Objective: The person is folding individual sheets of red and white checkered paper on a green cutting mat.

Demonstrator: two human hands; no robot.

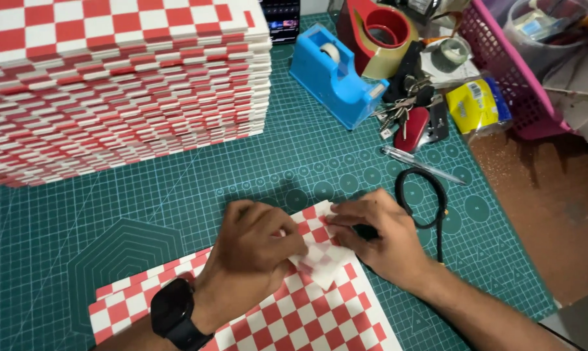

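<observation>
Head view: left hand (258,250) and right hand (378,234) both pinch the folded top corner of a red-and-white chequered paper sheet (307,312), lying at the near edge of the green gridded cutting mat (177,195); tall stack of chequered sheets (122,84) occupies the far-left corner; blue tape dispenser (333,75) sits near the far edge.

tape dispensers (333,71) – 2 | pen (424,165) – 1 | pink basket (502,71) – 1

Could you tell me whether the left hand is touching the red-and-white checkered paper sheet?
Touching. The head view shows the left hand pressing its fingers onto the folded corner of the checkered sheet.
</observation>
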